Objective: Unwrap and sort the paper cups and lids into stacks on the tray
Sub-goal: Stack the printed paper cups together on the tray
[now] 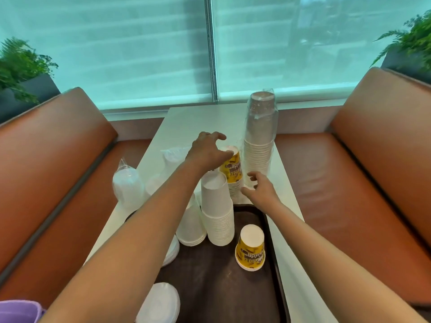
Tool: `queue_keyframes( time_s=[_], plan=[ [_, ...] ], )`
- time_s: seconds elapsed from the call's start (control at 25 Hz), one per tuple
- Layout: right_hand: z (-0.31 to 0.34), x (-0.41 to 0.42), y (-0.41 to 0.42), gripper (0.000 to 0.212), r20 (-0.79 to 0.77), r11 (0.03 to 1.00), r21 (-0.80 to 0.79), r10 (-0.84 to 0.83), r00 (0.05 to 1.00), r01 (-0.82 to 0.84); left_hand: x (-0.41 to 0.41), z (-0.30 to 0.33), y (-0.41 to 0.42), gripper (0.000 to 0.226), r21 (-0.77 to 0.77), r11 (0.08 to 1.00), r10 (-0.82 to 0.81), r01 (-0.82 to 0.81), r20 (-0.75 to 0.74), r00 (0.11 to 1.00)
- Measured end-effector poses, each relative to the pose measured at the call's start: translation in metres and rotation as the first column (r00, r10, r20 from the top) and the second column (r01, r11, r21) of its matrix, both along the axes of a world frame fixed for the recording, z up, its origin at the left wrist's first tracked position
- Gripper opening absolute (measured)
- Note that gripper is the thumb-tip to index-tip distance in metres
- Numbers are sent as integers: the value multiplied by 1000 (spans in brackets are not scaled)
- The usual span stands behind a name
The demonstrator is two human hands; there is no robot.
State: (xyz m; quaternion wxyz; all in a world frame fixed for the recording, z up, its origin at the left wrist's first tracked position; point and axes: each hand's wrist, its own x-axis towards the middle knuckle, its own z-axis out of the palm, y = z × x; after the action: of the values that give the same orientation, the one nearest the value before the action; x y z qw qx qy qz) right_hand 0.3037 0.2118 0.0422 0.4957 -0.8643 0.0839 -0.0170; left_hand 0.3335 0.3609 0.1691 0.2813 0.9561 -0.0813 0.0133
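Nearest the camera, a stack of white lids [161,304] is sitting on the dark tray [210,276], well short of both hands and below the L forearm. Further in, a single yellow printed cup [250,248] is standing upside down on the tray, nearer than the R hand and just L of that forearm. Btwn the two forearms, a tall stack of white cups [218,213] is standing inverted on the tray, w/ a shorter stack of translucent cups [191,227] touching its L side. The R hand [258,190] is hovering past the tray's far edge, fingers spread and loosely curled, holding nothing; whether the fingertips are touching the plastic wrap can't be told. The L hand [210,150] is reaching further out, fingers spread wide and arched over the top of a yellow cup stack [232,169] on the white bench [182,122]; it's gripping nothing that can be seen. Just R of that hand, a tall wrapped sleeve of cups [260,141] is standing in clear plastic. L of the L forearm, bagged lids [127,185] are sitting near the bench edge. Orange seats [58,159] are flanking both sides.
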Motion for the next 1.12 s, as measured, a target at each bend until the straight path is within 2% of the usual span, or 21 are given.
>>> queue_keyframes(
  time_s=[0.16,0.28,0.4,0.48,0.6,0.72,0.92,1.12],
  plan=[
    [-20,28,3,83,-141,999,-32,32,989,-37,31,-8,-8,72,71,990,-113,125,-150,982],
    [-31,47,4,101,-211,998,11,69,975,-68,49,-21,-16,82,157,960,-192,232,-232,954],
    [-47,63,4,131,-207,994,17,112,972,-110,58,-28,-24,80,237,921,-248,309,-257,934],
    [-73,74,2,139,-221,991,37,134,966,-129,62,-34,-27,75,227,922,-250,314,-270,930],
    [-82,72,5,116,-205,989,3,145,968,-148,68,-42,-27,69,167,943,-233,289,-287,929],
    [-78,67,7,92,-183,995,0,95,979,-96,73,-43,-24,61,133,946,-245,297,-307,919],
    [-70,62,9,90,-155,993,71,102,983,-92,69,-35,-6,53,-111,974,-221,196,-306,926],
    [-40,65,3,86,-96,977,195,105,990,-84,58,-25,21,48,-306,945,-184,115,-207,961]
  ],
)
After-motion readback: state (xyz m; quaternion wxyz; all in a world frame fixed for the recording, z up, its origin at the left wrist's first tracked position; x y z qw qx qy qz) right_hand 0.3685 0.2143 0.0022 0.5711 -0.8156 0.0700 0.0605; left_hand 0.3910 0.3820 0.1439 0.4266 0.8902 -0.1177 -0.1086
